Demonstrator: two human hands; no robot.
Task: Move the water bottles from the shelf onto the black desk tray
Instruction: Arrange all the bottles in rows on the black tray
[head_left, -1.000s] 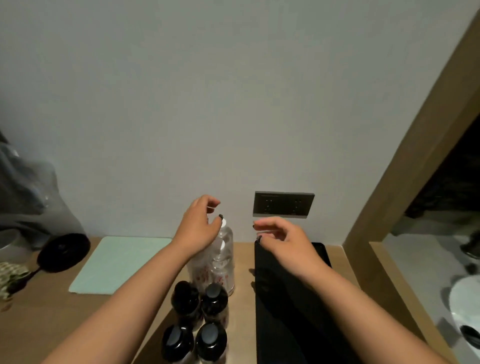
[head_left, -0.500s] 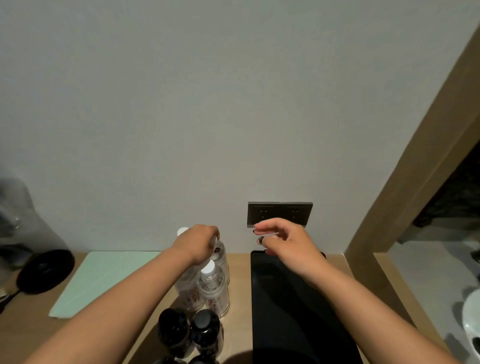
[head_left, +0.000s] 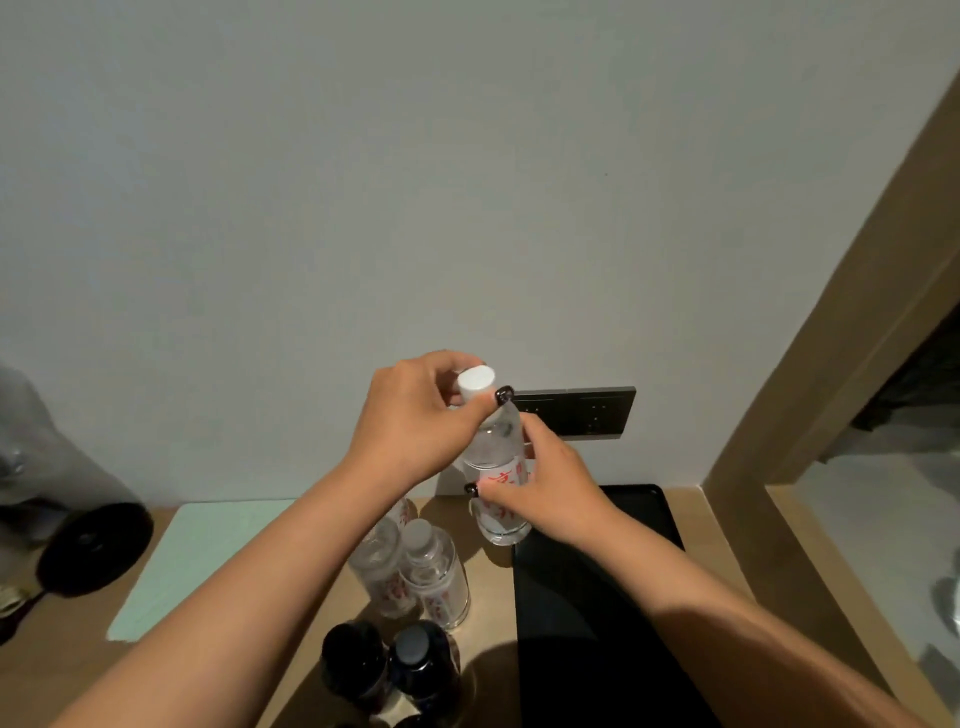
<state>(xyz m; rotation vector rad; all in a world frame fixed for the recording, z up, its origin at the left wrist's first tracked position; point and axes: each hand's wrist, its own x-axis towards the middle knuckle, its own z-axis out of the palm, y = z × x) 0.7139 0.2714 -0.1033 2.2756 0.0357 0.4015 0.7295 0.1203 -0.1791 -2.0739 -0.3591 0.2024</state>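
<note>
Item in hand: clear water bottle (head_left: 497, 467), white cap, red-printed label, upright, lifted clear of the bench (head_left: 498, 639).

Left hand (head_left: 415, 421): pinching the neck just under the cap, thumb across the front.

Right hand (head_left: 545, 488): wrapped round the labelled body, just below the left hand.

Position: base hanging over the near-left edge of the black desk tray (head_left: 597, 623), which spreads below and to the right of the right hand. No contact with the tray visible.

Remaining stock: two more clear bottles (head_left: 415, 577) standing below the left forearm, touching each other; two dark-capped bottles (head_left: 389, 665) nearer the body, beneath the same forearm.

Other entries: pale green mat (head_left: 208, 551) further left of the left arm; black wall socket plate (head_left: 582, 413) behind the right hand.

Handling note, as judgement: carry rightwards past the tray rim before lowering; keep upright; let the right hand bear the weight while the left steadies the neck; set down towards the far corner, leaving room for the others; loosen only once the base sits flat. Risk: catching the rim and tipping.
</note>
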